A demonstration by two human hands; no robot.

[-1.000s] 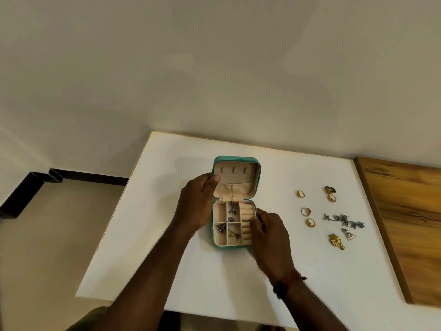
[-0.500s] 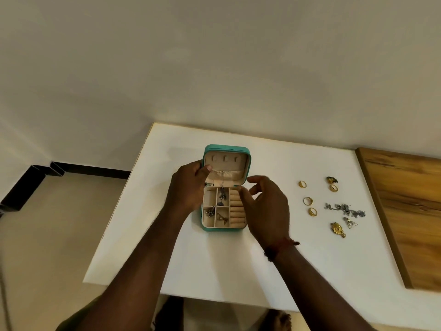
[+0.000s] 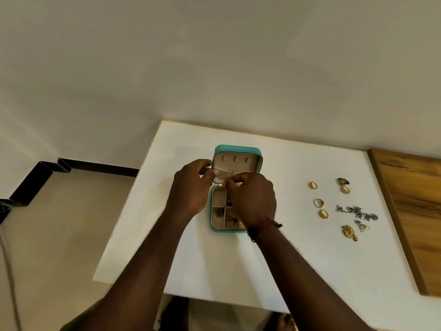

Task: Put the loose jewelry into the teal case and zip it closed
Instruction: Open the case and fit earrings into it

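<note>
The left hand is narrow, its fingers curled in and the thumb pressed against them, pinching the left end of the beige pocket that runs across the inside of the lid. The right hand is also drawn close, fingertips bunched together at the pocket's lower edge, just beside the left thumb. Whether they pinch the pocket itself or some small piece is too fine to tell. A red thread band circles the right wrist. The teal case lies open on the white table directly under both hands, its lid raised on the far side and its divided tray toward the person. The right hand covers the tray's right half. In the left compartments that show, a small dark beaded piece sits in one and another small piece in the next. The loose jewelry lies on the table well apart to the right of the right hand: four gold rings, a dark flower-shaped piece, a silver chain-like piece, a triangular pendant and a gold flower pendant. A wooden board lies just beyond them.
</note>
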